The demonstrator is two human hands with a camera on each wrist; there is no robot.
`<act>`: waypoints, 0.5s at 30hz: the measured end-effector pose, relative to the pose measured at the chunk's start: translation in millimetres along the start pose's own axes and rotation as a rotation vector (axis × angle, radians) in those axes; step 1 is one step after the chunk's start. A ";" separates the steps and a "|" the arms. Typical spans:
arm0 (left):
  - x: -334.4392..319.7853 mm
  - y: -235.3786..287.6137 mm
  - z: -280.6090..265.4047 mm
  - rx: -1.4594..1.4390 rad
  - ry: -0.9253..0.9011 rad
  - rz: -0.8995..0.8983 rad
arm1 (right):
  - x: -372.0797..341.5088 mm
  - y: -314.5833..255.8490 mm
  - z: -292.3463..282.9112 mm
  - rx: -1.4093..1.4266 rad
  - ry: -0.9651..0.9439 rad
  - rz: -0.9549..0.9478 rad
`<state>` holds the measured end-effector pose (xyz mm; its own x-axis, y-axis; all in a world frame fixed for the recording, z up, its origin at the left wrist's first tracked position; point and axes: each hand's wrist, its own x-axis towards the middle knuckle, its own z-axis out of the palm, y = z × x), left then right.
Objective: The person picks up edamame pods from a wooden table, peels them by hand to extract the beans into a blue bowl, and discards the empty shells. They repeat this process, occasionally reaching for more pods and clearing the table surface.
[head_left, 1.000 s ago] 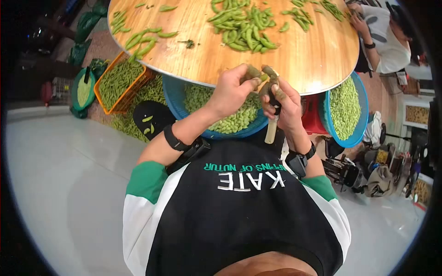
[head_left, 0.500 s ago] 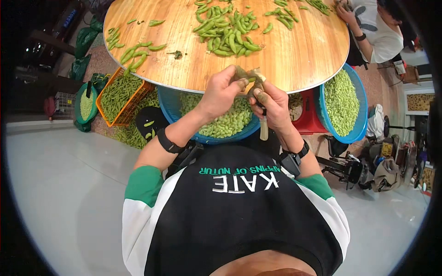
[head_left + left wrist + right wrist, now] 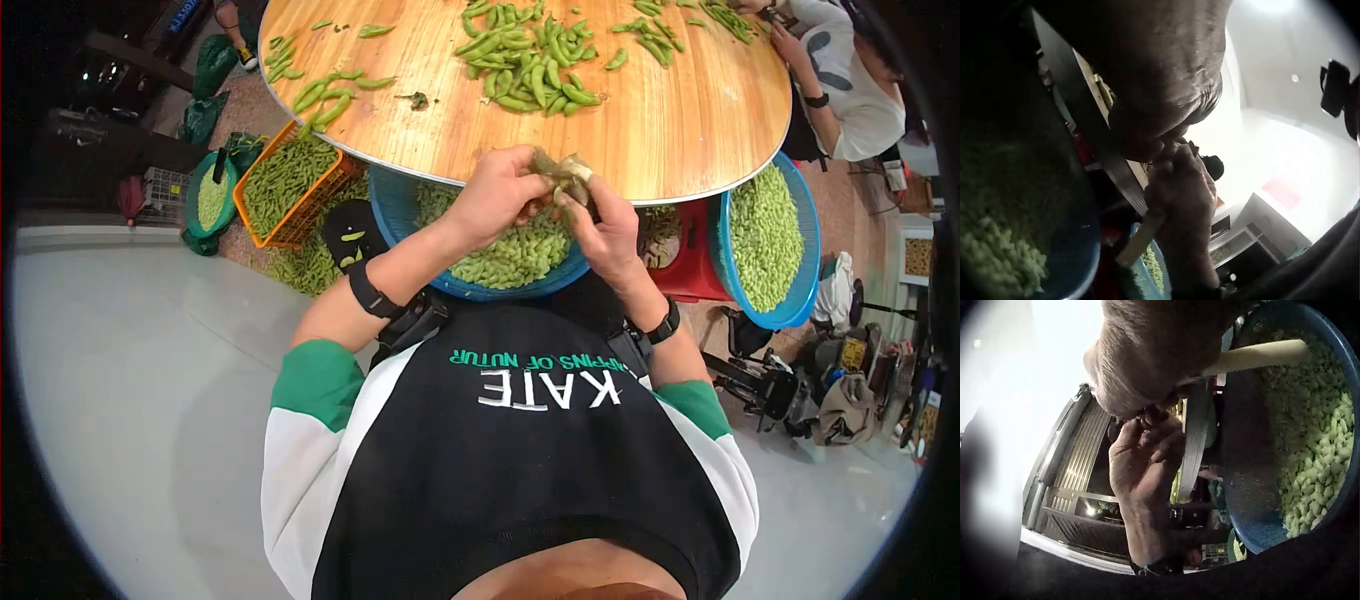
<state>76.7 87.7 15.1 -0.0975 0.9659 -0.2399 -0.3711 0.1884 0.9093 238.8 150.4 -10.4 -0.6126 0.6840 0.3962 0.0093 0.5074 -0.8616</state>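
In the head view my left hand (image 3: pixel 490 200) and right hand (image 3: pixel 610 230) meet over the near edge of a round wooden table (image 3: pixel 680 130). The left thumb and fingers are bent in a pinch at the right fingertips, which hide what lies between them. Curled right fingers grip a tool by its pale handle (image 3: pixel 1263 356); its other end is hidden in the hand. That handle sticks out below the right hand in the left wrist view too. Below the hands, a blue basin (image 3: pixel 395 205) holds shelled green beans (image 3: pixel 515 255). Green soybean pods (image 3: pixel 540 70) lie heaped on the table.
An orange crate (image 3: pixel 335 190) of pods stands at left, with loose pods (image 3: pixel 300 270) on the floor. Another blue basin (image 3: pixel 812 255) of beans stands at right beside a red stool-like thing (image 3: pixel 690 270). A second person (image 3: pixel 850 75) sits across the table.
A green pod seen earlier between the fingertips is now covered by them. The hands have drawn closer together, and the right hand has turned, hiding the tool's handle in the head view.
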 end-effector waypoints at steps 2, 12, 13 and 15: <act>-4.0 -0.5 -1.7 -0.006 0.016 0.021 | -1.0 -2.8 0.1 -0.028 -0.028 0.024; -33.7 12.2 -10.9 0.716 0.179 0.565 | 4.5 -22.4 -3.5 -0.036 -0.192 0.169; -40.9 20.1 -16.1 1.064 0.267 0.913 | 0.9 -20.7 -4.8 -0.034 -0.192 0.162; -70.2 44.9 -38.2 1.377 0.321 0.661 | -5.3 -15.1 -7.6 -0.107 -0.345 0.047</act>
<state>31.6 21.6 59.7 -0.1487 0.8967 0.4168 0.8987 -0.0533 0.4354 247.9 143.1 2.9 -0.8402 0.4997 0.2105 0.1151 0.5438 -0.8313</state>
